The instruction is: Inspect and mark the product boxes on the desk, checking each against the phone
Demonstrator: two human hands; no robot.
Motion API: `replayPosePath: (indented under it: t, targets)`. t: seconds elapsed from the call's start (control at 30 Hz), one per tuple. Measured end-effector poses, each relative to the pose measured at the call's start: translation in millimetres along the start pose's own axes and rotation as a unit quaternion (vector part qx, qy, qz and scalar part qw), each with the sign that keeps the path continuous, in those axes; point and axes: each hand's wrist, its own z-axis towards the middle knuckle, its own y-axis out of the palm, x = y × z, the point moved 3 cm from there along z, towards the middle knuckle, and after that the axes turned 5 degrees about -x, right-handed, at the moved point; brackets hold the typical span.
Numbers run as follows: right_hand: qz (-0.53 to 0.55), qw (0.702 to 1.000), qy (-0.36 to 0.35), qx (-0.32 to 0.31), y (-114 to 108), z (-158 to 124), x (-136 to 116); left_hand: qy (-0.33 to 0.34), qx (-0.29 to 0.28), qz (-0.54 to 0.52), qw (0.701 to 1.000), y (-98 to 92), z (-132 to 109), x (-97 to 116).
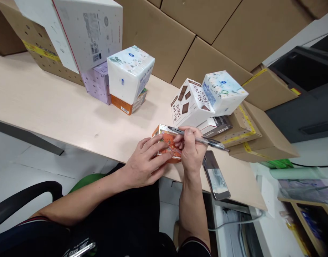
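Note:
A small orange box [156, 131] with a printed, shiny top lies near the front edge of the table. Over its near left part rests my left hand [148, 162], palm down, with the fingers stretched and spread. My right hand [192, 148] is closed around a pen [214, 143] with a clear barrel and a dark end. The pen slants across the hand, its dark end pointing left above the box's far edge. My right fingertips are at the box's right side; whether they also grip it, I cannot tell.
A white "Su-per Meal" box [190, 103] and a floral tissue pack [225, 91] stand beyond my right hand. Another tissue pack [129, 73] sits on an orange box [129, 105]. A phone [216, 176] lies at right. Cardboard cartons [155, 39] line the back.

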Motion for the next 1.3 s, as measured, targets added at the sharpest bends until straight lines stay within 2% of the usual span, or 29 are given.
replayPosePath:
  t: [0.23,0.47,0.8,1.17,1.3]
  targets:
    - [-0.034,0.999,-0.028,-0.002,2.0,-1.3,-2.6,0.009,0.012,0.002,1.000,0.5,0.6,-0.2]
    - [-0.103,0.993,-0.033,-0.050,1.2,-0.1,-3.9,0.009,0.009,-0.002,1.000,0.8,0.4,-0.1]
    - [-0.099,0.993,-0.037,-0.051,1.4,-0.3,-1.8,0.008,0.003,-0.005,1.000,0.7,0.0,-0.4]
    - [-0.007,0.999,-0.005,0.035,2.5,-2.5,2.0,0.008,0.006,0.014,1.000,2.0,-0.7,0.0]
    - [-0.038,0.993,-0.018,0.106,-13.5,-11.1,2.7,0.006,0.007,0.018,1.000,1.4,-0.7,0.3]
